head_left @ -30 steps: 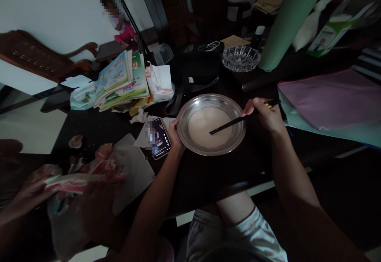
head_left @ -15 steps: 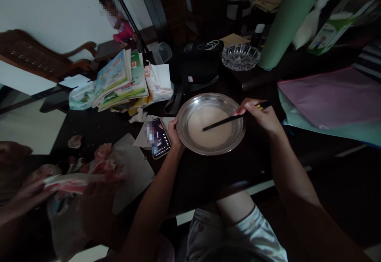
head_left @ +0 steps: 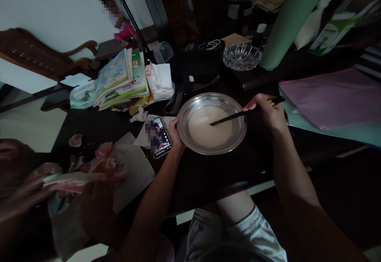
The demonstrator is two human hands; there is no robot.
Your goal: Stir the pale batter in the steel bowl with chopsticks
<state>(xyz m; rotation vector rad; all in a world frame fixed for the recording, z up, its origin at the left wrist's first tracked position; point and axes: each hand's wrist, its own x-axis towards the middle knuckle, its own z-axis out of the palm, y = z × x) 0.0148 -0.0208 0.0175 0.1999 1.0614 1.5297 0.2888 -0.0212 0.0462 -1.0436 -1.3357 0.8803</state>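
Observation:
A shiny metal bowl [head_left: 186, 141] stands on the dark table and holds a pale, creamy liquid [head_left: 202, 133]. My left hand [head_left: 175, 133] grips its left rim, the thumb on top and the other fingers hidden beneath. In my right hand [head_left: 268, 111] are black chopsticks [head_left: 235, 116] with gold bands near the top end. They slant down to the left over the bowl's right rim, and their tips dip into the liquid. Just left of the bowl lies a phone [head_left: 160, 137] with its screen lit.
On the left another person's hands [head_left: 98, 210] hold a piece of pink-and-white fruit peel [head_left: 70, 182] over more peel. Behind are stacked books [head_left: 122, 81], a tissue pack [head_left: 160, 81], a black bag [head_left: 196, 62] and a glass ashtray [head_left: 242, 58]. Purple folders [head_left: 330, 95] lie at right; a small person [head_left: 123, 28] sits beyond.
My right hand has moved to the right and slightly up, drawing the chopstick tips rightward through the liquid. My left hand and the bowl stay in place. The phone's picture has changed.

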